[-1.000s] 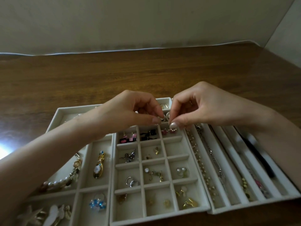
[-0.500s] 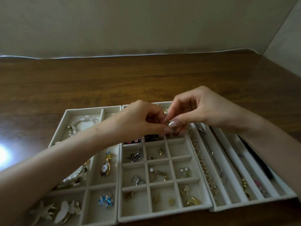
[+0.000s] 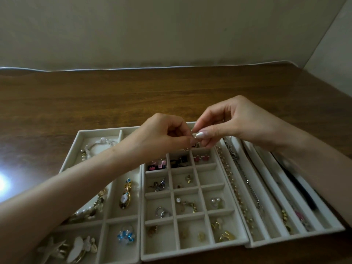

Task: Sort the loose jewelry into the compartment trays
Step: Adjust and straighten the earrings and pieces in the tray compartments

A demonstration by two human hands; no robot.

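Three cream compartment trays lie side by side on the wooden table. My left hand (image 3: 162, 134) and my right hand (image 3: 228, 122) meet above the far end of the middle tray (image 3: 192, 191), fingertips together, both pinching one small silvery piece of jewelry (image 3: 194, 134). The fingers hide most of it, so its kind is unclear. The middle tray's small cells hold earrings, rings and studs. In the left tray (image 3: 103, 221) lie pearl bracelets, a gold pendant and a blue bead ring. Chains run along the long slots of the right tray (image 3: 270, 202).
The brown table (image 3: 114, 96) stretches bare beyond the trays to a pale wall. A bright glare spot (image 3: 1, 182) sits at the left edge. A dark slim object (image 3: 301, 189) lies in the rightmost slot under my right forearm.
The view has tilted, so the trays sit lower in frame. Both hands have lifted slightly off the tray's far cells, still pinching the small piece together.
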